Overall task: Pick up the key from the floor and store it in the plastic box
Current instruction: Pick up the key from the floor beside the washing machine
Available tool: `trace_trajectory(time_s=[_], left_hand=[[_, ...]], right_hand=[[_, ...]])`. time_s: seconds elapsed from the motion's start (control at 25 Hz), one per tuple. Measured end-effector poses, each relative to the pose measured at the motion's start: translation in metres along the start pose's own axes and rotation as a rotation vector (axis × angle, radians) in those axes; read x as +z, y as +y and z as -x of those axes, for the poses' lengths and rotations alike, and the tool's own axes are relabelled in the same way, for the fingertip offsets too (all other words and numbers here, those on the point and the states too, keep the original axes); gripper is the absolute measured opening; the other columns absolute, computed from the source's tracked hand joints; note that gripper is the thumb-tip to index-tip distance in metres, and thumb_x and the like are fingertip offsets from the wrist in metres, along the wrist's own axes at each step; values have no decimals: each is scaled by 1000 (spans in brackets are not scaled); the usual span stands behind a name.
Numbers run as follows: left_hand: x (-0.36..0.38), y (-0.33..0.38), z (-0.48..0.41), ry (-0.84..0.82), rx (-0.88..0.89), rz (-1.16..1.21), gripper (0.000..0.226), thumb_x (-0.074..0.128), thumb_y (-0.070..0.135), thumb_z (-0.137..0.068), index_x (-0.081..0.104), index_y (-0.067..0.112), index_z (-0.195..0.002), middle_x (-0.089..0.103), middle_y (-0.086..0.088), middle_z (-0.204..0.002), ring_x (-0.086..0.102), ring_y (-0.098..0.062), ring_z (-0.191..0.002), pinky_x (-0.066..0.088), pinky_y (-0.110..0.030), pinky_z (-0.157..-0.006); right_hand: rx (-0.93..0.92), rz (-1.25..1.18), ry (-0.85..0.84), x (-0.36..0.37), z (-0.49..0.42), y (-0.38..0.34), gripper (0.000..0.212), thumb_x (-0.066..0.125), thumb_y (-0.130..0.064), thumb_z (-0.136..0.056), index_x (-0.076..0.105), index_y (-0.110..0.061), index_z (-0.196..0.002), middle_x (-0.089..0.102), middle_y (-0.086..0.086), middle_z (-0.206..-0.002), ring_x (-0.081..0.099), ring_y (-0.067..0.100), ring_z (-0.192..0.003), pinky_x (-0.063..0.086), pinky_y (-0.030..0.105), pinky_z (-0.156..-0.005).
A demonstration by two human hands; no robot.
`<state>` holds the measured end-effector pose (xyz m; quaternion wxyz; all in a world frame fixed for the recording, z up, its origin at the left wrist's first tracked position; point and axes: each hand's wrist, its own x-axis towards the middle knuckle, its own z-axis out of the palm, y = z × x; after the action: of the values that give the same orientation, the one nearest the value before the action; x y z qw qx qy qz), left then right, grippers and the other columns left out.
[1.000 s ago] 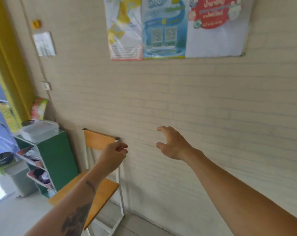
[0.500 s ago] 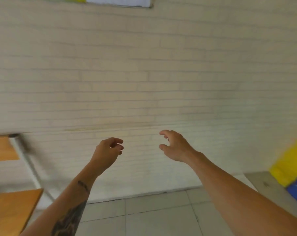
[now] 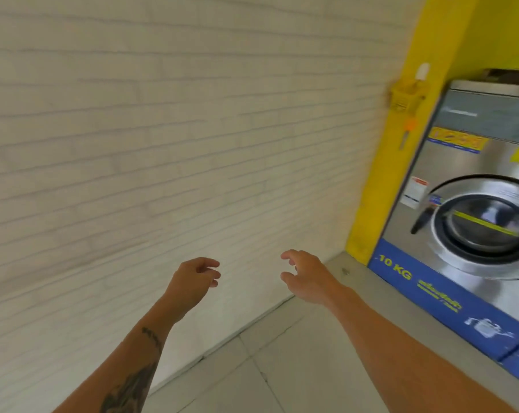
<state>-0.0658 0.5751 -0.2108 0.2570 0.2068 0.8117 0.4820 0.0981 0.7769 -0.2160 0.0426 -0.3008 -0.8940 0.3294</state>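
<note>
Pale brick wall fills the left and centre of the view; a steel front-loading washing machine stands at right on a grey concrete plinth, next to a yellow pillar. Light floor tiles run between wall and plinth. Both arms reach forward over the floor. The left hand is loosely curled and carries nothing; the right hand is part-open, fingers spread, also empty. A small dark speck lies on the plinth, just beyond and to the right of the right hand; it may be the key, but it is too small and blurred to confirm, and its long axis cannot be read. If it is the key, the right hand is clearly the nearer. The plastic box is not in view.
</note>
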Motion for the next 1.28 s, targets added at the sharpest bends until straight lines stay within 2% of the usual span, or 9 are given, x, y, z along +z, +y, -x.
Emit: trace_trajectory(time_s=[0.2, 0.32, 0.4, 0.48, 0.64, 0.8, 1.04, 1.16, 1.28], left_hand=[[124, 67, -63, -126, 13, 40, 28, 52, 3, -89, 68, 14, -109, 75, -7, -97, 71, -21, -91, 54, -33, -78], [187, 99, -96, -190, 3, 43, 27, 54, 3, -89, 68, 13, -110, 74, -10, -99, 71, -23, -91, 52, -31, -76], [224, 112, -120, -230, -4, 36, 27, 53, 2, -89, 67, 12, -111, 74, -12, -100, 70, -22, -89, 52, -30, -74], [261, 122, -150, -274, -15, 24, 29, 51, 2, -89, 67, 11, -111, 74, -12, -99, 71, -22, -87, 51, -29, -73], [336, 136, -220, -364, -28, 14, 31, 49, 2, -89, 67, 12, -112, 74, -10, -99, 71, -22, -88, 52, -29, -74], [397, 149, -294, -421, -85, -30, 26, 55, 5, -89, 67, 13, -111, 73, -12, -101, 70, -21, -85, 51, -23, -64], [473, 164, -380, -511, -137, -174, 28, 56, 11, -87, 69, 19, -110, 70, -11, -105, 71, -24, -92, 56, -29, -72], [516, 162, -418, -518, -153, -245, 31, 54, 12, -84, 70, 23, -109, 68, -12, -107, 69, -26, -87, 53, -27, -61], [560, 146, -449, -521, -182, -285, 33, 51, 14, -83, 70, 25, -108, 69, -10, -109, 70, -24, -88, 56, -28, -63]], right_hand=[[132, 16, 25, -85, -23, 119, 45, 53, -31, -89, 49, -24, -133, 53, 6, -136, 52, 23, -122, 44, 37, -99], [211, 38, 32, -126, -37, 178, 30, 50, -32, -86, 58, -28, -115, 57, 4, -121, 53, 20, -115, 40, 30, -90], [259, 32, 47, -143, -49, 214, 44, 50, -29, -90, 53, -21, -133, 54, 7, -139, 49, 24, -128, 38, 32, -99], [293, 47, 58, -157, -63, 247, 51, 51, -23, -93, 45, -15, -143, 48, 9, -147, 45, 25, -134, 36, 33, -104], [373, 58, 52, -175, -113, 315, 52, 53, -21, -93, 43, -12, -143, 49, 11, -145, 46, 25, -132, 36, 31, -102], [465, 23, 38, -190, -170, 367, 51, 53, -20, -91, 46, -13, -141, 51, 10, -142, 48, 24, -129, 38, 32, -101], [540, -10, 7, -206, -241, 433, 50, 55, -20, -90, 47, -13, -139, 53, 13, -138, 50, 25, -127, 39, 33, -99], [529, -3, -69, -205, -282, 474, 54, 54, -23, -92, 41, -13, -143, 46, 15, -144, 44, 29, -132, 35, 35, -105], [501, 15, -139, -196, -326, 512, 57, 52, -24, -93, 36, -14, -147, 40, 17, -149, 37, 32, -138, 33, 41, -110]])
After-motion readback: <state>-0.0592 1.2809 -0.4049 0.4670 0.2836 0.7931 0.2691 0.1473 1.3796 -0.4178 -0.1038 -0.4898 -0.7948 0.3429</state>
